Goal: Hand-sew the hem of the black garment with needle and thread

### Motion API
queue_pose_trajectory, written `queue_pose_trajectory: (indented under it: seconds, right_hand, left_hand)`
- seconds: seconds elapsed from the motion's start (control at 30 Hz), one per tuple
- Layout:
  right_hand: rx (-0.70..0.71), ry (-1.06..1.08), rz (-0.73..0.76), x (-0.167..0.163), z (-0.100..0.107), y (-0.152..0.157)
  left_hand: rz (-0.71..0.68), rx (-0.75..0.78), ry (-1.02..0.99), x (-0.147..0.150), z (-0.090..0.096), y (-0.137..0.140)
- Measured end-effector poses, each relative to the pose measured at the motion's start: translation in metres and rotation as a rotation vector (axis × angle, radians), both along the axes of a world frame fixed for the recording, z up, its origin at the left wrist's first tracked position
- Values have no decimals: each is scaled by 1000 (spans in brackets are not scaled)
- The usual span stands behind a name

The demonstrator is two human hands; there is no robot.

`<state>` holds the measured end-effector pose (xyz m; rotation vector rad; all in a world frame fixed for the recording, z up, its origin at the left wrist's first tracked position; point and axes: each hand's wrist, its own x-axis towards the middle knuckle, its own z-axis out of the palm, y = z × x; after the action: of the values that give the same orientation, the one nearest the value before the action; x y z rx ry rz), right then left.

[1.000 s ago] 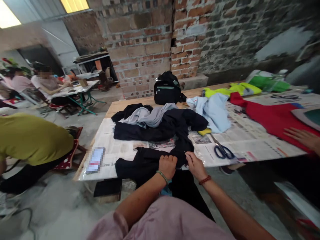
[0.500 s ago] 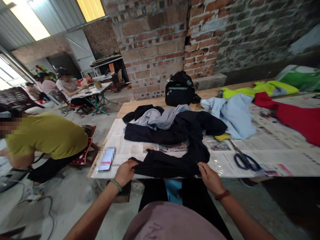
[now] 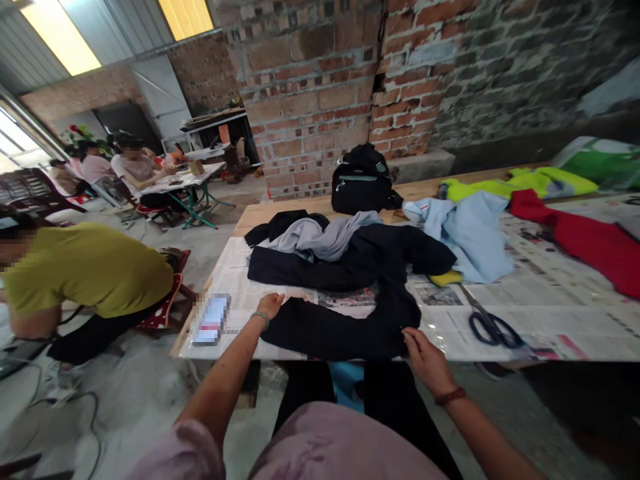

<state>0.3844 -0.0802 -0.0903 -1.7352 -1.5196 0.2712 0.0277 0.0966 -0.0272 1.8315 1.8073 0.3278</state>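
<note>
A dark garment point(image 3: 330, 327) lies spread on the table, one long sleeve-like part running along the front edge. At the upper left corner of that part, my left hand point(image 3: 270, 307) is closed, its fingertips pinching the cloth edge. My right hand point(image 3: 423, 350) pinches the cloth at the right end, where the part bends back toward the pile. A tiny bright spot shows by its fingertips, too small to name. Behind lies a crumpled grey cloth point(image 3: 333, 237) among the dark folds. Scissors point(image 3: 493, 327) with dark handles rest to the right of my right hand.
The table point(image 3: 320, 297) is covered with newspaper under clear plastic. A phone point(image 3: 211, 320) lies at its left edge. Farther back are a black bag point(image 3: 361, 180), a light blue garment point(image 3: 465, 233), a red cloth point(image 3: 575, 237) and a neon-yellow garment point(image 3: 530, 180). A person in a yellow-green shirt point(image 3: 95, 267) sits at left.
My left hand has moved up and slightly right, from the lower left end to the upper corner of the dark cloth. The cloth's near part lies flatter. My right hand has shifted slightly nearer.
</note>
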Motion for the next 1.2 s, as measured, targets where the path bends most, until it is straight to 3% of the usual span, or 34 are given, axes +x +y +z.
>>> queue_pose_trajectory:
  seconds: [0.13, 0.23, 0.37, 0.47, 0.6, 0.73, 0.83, 1.0, 1.1, 1.2]
  right_hand:
    - [0, 9, -3, 0, 1, 0]
    - [11, 17, -13, -1, 1, 0]
    - [16, 23, -5, -1, 1, 0]
    - [23, 25, -13, -1, 1, 0]
    - [27, 24, -15, -1, 1, -1]
    - [16, 27, -7, 0, 1, -1]
    - [-1, 56, -6, 1, -1, 0]
    - [-1, 85, -20, 1, -4, 0]
    - [4, 68, -17, 1, -1, 1]
    - [8, 46, -17, 2, 2, 3]
  left_hand:
    - [-3, 10, 10, 2, -6, 3]
    - [-63, 161, 37, 5, 2, -1]
    - [-433, 374, 222, 22, 19, -11]
    - [-669, 342, 361, 44, 28, -16]
    - [-824, 241, 478, 69, 31, -11]
    - [-792, 31, 467, 67, 40, 1]
    - [-745, -167, 281, 47, 48, 9]
    - [-529, -245, -26, 21, 44, 16]
    - [-365, -235, 83, 27, 29, 20]
    - [-310, -232, 213, 42, 15, 25]
